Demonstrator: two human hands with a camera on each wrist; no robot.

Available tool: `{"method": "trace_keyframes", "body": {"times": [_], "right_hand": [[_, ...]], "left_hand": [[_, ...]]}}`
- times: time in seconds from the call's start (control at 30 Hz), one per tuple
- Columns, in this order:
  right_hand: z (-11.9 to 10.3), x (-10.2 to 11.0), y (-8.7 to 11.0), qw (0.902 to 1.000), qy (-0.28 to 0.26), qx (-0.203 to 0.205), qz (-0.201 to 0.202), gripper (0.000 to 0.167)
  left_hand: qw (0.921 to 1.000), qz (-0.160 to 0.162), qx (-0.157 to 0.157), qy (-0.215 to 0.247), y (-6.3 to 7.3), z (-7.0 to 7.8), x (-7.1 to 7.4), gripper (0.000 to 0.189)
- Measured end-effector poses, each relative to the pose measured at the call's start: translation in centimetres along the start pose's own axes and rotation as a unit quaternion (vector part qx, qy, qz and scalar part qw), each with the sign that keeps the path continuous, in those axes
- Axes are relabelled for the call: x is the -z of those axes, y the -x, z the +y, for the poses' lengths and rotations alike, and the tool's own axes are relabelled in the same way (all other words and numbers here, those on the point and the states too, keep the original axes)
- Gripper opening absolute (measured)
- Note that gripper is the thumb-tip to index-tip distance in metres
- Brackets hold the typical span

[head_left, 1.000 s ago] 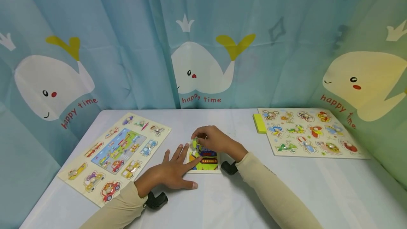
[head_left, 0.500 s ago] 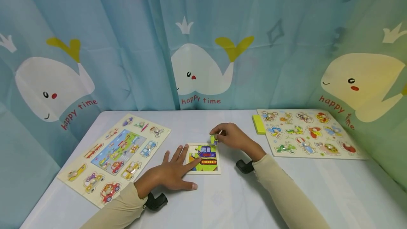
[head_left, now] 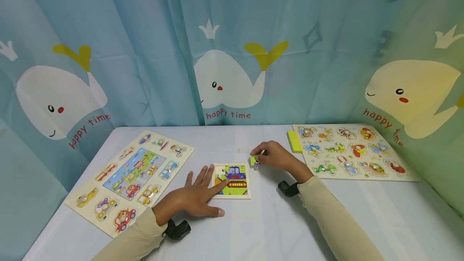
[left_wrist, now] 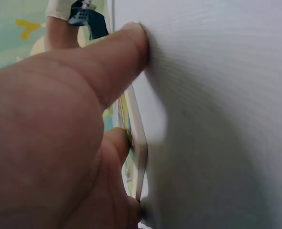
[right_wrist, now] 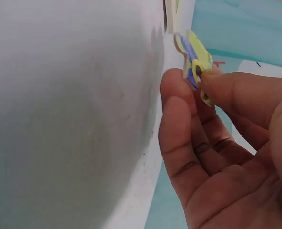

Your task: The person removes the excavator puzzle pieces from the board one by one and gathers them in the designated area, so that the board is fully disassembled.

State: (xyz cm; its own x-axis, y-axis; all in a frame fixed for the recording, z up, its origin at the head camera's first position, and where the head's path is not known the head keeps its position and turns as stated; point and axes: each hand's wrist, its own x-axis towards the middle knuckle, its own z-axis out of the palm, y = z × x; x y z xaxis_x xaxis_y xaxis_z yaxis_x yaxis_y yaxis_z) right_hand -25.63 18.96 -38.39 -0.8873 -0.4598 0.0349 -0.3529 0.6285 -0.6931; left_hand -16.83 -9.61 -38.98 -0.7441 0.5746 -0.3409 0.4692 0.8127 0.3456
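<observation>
A small square jigsaw puzzle (head_left: pixel 237 180) in a pale frame lies mid-table, showing a purple and orange vehicle on green. My left hand (head_left: pixel 197 196) is spread flat beside it, its index finger lying over the puzzle's left part. Just right of the frame, my right hand (head_left: pixel 277 157) pinches a jigsaw piece (head_left: pixel 253 161) between thumb and fingers. In the right wrist view the jigsaw piece (right_wrist: pixel 193 59) is yellow-green and blue with a curved outline, held at the fingertips.
At the left lies a large vehicle peg board (head_left: pixel 134 182). A bug peg board (head_left: pixel 357 152) sits at the back right, one edge by a yellow block (head_left: pixel 294 142). A whale-print curtain (head_left: pixel 232 31) hangs behind the table.
My right hand has moved right, from over the puzzle's upper left corner to beside the frame, carrying the jigsaw piece away. My left hand has stayed put.
</observation>
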Motion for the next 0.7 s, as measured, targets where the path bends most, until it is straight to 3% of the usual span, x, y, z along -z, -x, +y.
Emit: {"method": "trace_keyframes", "body": {"times": [0.23,0.53,0.7], "right_hand": [[0.5,0.3,-0.2,0.9991,-0.021,-0.032,-0.018,0.020],[0.8,0.3,-0.4,0.9978,0.045,-0.048,-0.010,0.019],[0.8,-0.2,-0.3,0.9969,0.055,-0.055,-0.013,0.019]], "left_hand": [[0.9997,0.012,-0.010,0.019,-0.3,0.2,0.3,0.085],[0.9949,0.080,-0.033,0.051,-1.3,0.9,0.3,0.071],[0.9959,0.072,-0.025,0.049,-1.5,1.3,0.3,0.077]]}}
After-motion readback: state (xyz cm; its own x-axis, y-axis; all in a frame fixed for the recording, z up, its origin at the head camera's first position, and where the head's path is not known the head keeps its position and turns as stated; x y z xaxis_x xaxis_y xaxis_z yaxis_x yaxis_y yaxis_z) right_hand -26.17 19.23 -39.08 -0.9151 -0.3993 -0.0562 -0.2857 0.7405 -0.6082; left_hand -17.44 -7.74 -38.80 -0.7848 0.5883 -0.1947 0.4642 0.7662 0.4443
